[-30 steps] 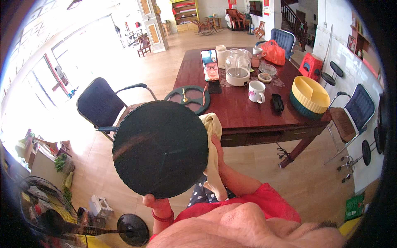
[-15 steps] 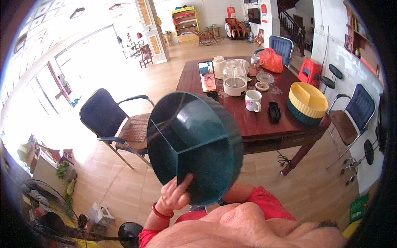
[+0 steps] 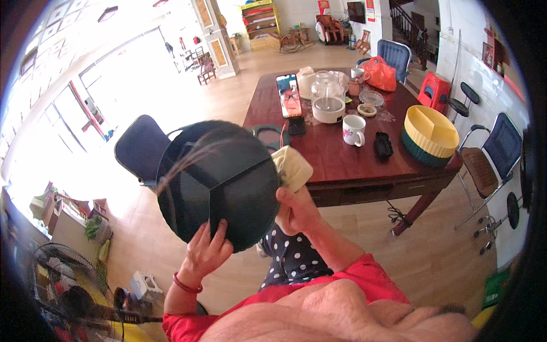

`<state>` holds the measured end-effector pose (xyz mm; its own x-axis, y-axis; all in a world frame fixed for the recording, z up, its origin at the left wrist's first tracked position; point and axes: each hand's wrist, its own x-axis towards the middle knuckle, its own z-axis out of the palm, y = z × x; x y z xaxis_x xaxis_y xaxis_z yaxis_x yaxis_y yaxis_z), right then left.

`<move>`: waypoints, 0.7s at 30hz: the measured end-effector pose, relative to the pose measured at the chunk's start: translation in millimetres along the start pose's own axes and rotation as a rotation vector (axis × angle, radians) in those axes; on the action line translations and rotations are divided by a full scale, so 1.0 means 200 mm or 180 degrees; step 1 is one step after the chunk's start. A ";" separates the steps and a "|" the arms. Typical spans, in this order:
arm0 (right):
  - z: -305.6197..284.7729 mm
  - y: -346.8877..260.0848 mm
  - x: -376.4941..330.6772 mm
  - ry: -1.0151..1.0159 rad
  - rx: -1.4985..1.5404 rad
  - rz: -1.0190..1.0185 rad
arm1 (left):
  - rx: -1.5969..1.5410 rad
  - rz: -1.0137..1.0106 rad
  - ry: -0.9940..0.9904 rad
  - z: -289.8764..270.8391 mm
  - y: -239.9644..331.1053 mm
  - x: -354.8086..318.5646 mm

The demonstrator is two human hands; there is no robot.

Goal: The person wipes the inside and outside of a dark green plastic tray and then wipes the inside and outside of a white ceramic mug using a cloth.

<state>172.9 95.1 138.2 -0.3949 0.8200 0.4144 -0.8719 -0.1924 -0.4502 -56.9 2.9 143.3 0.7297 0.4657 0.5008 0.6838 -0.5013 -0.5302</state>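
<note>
A round dark green tray with three divided compartments is held up in front of me, its inside facing me. Gripping its lower rim is my left hand, fingers reaching in beside a divider. My right hand is closed around a folded cream cloth at the tray's right edge. Whether the cloth touches the tray's outer side cannot be made out. A yellow divided tray sits on another dark green one at the table's right corner.
The dark red table carries a propped phone, a glass kettle, a flowered mug, a small black object and a red plastic bag. A chair stands behind the held tray. A fan is at lower left.
The held tray has moved left and turned more squarely toward me. My right hand, hidden behind it before, now shows at its right side with the cream cloth.
</note>
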 end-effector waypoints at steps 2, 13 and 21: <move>0.05 -0.02 -0.01 0.0116 -0.0141 -0.0025 | 0.0134 0.0223 -0.0212 -0.04 -0.03 0.01; -0.02 0.09 0.02 0.0967 -0.0124 -0.0494 | -0.5051 -0.2516 0.3199 0.10 0.08 -0.03; -0.13 0.10 -0.02 0.0772 -0.1498 -0.0430 | -0.4615 -0.4012 0.3821 0.18 0.08 0.08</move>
<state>164.1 101.8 106.6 -0.1617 0.9322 0.3239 -0.6647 0.1397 -0.7339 -33.0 27.7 118.7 -0.6488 0.6369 0.4164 -0.2206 -0.6812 0.6981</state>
